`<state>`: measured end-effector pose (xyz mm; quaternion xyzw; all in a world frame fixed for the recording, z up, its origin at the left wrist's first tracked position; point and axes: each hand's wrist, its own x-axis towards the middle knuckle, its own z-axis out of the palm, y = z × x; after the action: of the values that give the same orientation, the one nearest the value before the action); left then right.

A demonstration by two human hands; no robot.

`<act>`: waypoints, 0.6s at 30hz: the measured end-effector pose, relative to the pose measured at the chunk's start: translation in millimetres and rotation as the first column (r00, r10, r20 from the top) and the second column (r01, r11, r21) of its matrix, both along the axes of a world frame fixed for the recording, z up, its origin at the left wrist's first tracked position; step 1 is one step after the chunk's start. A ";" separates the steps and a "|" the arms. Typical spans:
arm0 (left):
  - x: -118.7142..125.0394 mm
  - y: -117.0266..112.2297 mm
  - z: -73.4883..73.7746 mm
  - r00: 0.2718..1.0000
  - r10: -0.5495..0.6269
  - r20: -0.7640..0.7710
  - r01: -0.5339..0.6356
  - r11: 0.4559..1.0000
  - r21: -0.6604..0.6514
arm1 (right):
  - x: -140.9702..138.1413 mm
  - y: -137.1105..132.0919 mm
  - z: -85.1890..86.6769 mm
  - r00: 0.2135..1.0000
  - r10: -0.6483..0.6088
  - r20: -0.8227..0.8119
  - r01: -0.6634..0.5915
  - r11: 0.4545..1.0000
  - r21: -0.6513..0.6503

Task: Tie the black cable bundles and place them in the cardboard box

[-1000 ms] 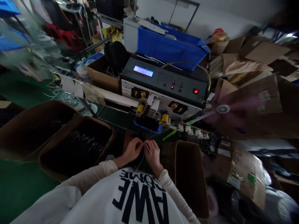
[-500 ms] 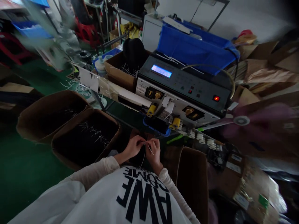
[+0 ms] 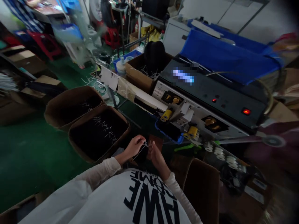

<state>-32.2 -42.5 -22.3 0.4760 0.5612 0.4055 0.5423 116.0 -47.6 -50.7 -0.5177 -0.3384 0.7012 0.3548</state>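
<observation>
In front of my shirt, my left hand point(image 3: 135, 147) pinches a thin white wire point(image 3: 139, 152) between thumb and fingertips. The wire forms a small loop or knot at the fingertips, and its tail hangs down toward my lap. My right hand point(image 3: 158, 158) is close by on the right, fingers curled together at the other end of the loop. Its grip is small and partly blurred. To the left, an open brown box point(image 3: 99, 133) with a dark inside holds a row of small white wire bundles point(image 3: 105, 128).
A wire-processing machine point(image 3: 210, 99) with a lit display stands ahead on a bench. Beneath its front is a blue tray point(image 3: 169, 132). Another brown box point(image 3: 70, 105) sits far left, one more point(image 3: 202, 186) at right. A fan point(image 3: 273, 141) is right of the machine.
The view has turned left, so things appear further right. My hands have moved apart slightly, and the white wire now shows a small loop between them.
</observation>
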 end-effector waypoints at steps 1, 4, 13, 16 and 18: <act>-2.5 -2.8 2.5 0.999 -0.021 -0.039 0.022 0.999 0.037 | -6.0 8.1 -0.9 0.999 0.028 -0.024 -0.028 0.999 -0.022; -10.1 -15.0 2.0 0.997 -0.028 -0.075 0.034 0.996 0.085 | -29.9 29.4 -3.0 0.990 0.091 -0.106 -0.101 0.990 -0.094; -72.1 -59.4 -30.9 0.940 0.148 0.308 -0.204 0.966 0.157 | -111.9 29.4 35.8 0.975 0.170 -0.145 -0.183 0.980 -0.079; -93.0 -60.0 -38.5 0.998 0.033 0.055 -0.044 0.976 0.214 | -134.1 36.1 61.5 0.937 0.264 -0.230 -0.283 0.957 -0.056; -107.3 -54.5 -43.8 0.999 -0.015 -0.041 0.022 0.986 0.168 | -148.8 45.9 75.7 0.908 0.304 -0.289 -0.328 0.944 -0.035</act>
<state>-139.5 -96.9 -66.1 0.5332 0.5309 0.4370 0.4928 -32.8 -1.7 25.0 -0.3659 -0.3347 0.8289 0.2590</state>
